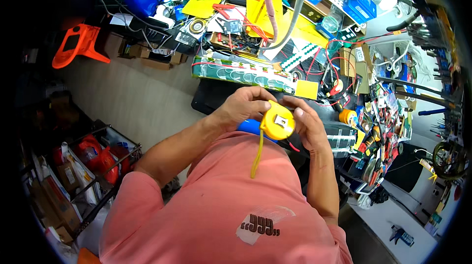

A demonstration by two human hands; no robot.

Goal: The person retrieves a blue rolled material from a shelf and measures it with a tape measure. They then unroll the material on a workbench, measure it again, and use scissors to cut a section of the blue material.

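I have the tape measure (280, 125) at the centre of the frame, pinched by the left hand (241, 108); the right hand (310, 127) curls at its right side, and I cannot tell whether it grips the case. To handle it well, I would steady the case with the left hand and let the strap (256, 159) hang clear of the fingers. A blue thing (250, 126) shows just behind it. Above, the battery pack (241, 75) and pad (307, 89) crowd the surface (211, 97), and a pink hose (267, 8) crosses the upper middle.
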